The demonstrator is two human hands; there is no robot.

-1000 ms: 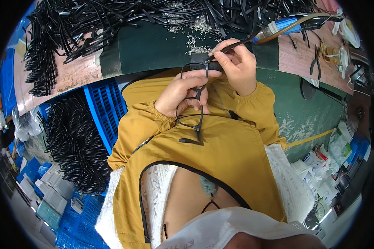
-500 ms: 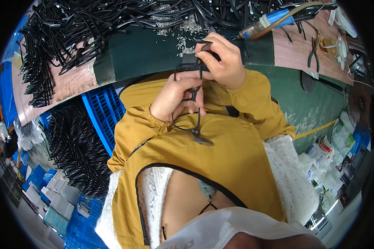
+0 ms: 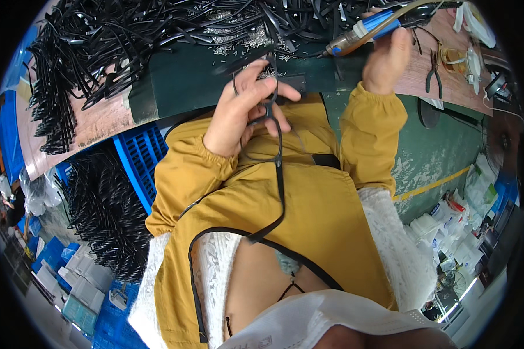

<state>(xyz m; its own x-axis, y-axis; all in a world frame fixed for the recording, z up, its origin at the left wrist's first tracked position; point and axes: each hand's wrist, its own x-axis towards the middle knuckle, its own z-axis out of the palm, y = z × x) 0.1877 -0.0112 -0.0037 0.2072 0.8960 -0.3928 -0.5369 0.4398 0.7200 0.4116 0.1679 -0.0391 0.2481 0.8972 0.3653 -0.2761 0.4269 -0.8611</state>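
Observation:
My left hand (image 3: pixel 233 110) is closed around a black eyeglass frame (image 3: pixel 269 109), held upright above my lap. One dark temple (image 3: pixel 282 198) hangs from its lower end toward me; the other (image 3: pixel 244 61), blurred, points left over the bench. Below my left hand, the clear lens area is hard to make out. To the right, my right hand (image 3: pixel 384 64) is at a power screwdriver (image 3: pixel 364 36) with a blue body and a brown hose. The fingers go behind the tool and are partly hidden, with the thumb raised beside it. The screwdriver's tip points left over the dark green mat.
Black temples (image 3: pixel 174 26) lie heaped along the bench's far side, with small metal screws (image 3: pixel 256 38) among them. Pliers (image 3: pixel 434 74) lie at the right. A blue basket (image 3: pixel 137 154) and a large bundle of temples (image 3: pixel 108 215) stand below the bench at left.
My right hand has left the eyeglass frame and moved right to the power screwdriver. The left hand still holds the frame, now raised and turned, with its temples swung outward.

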